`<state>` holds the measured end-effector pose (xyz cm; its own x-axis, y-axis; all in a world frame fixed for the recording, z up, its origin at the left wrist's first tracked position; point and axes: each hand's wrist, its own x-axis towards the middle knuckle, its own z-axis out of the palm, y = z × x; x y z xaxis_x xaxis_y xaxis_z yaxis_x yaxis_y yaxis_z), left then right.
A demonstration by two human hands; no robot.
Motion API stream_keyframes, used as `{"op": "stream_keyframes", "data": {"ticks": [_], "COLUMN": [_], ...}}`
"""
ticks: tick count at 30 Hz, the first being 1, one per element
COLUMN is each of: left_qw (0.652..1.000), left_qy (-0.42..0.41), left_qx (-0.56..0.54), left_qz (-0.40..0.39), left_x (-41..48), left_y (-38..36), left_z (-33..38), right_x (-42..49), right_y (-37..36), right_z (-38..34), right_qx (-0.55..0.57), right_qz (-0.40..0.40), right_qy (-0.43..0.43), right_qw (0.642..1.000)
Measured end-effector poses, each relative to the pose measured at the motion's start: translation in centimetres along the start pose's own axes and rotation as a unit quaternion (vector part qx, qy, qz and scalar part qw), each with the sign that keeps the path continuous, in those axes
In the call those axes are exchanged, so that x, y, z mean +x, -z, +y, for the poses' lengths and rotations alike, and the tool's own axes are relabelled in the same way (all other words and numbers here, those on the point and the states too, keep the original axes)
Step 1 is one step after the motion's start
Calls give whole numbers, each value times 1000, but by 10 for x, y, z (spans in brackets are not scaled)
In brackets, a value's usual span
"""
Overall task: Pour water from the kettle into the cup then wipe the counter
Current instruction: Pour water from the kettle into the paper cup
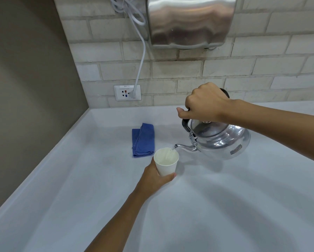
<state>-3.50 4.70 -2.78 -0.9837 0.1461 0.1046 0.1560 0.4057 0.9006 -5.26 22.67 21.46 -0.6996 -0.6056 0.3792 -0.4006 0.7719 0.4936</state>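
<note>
Head view: the kettle (219, 140), lifted in the right hand's (205, 102) clenched grip on its handle, tips a thin stream into the white cup (166, 161), which the left hand (152, 177) grasps near centre. Pouring is underway (fill level unclear). The folded blue cloth (143, 140) lies untouched just left, so the counter (225, 206) awaits wiping.

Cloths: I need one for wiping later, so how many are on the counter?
1. A folded blue cloth lies on the counter, just behind the white cup and left of the kettle. No other shows.
</note>
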Motion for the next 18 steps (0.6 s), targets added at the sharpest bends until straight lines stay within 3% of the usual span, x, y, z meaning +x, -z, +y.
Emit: {"op": "stream_keyframes", "data": {"ticks": [18], "left_qw": [1000], "left_qy": [0], "left_qx": [1], "left_qz": [-2], "left_x": [0], "left_y": [0], "left_z": [1], "right_x": [0], "right_y": [-1], "right_z": [0], "right_qx": [-1], "right_qz": [1], "right_qy": [9], "right_qw": [1000]}}
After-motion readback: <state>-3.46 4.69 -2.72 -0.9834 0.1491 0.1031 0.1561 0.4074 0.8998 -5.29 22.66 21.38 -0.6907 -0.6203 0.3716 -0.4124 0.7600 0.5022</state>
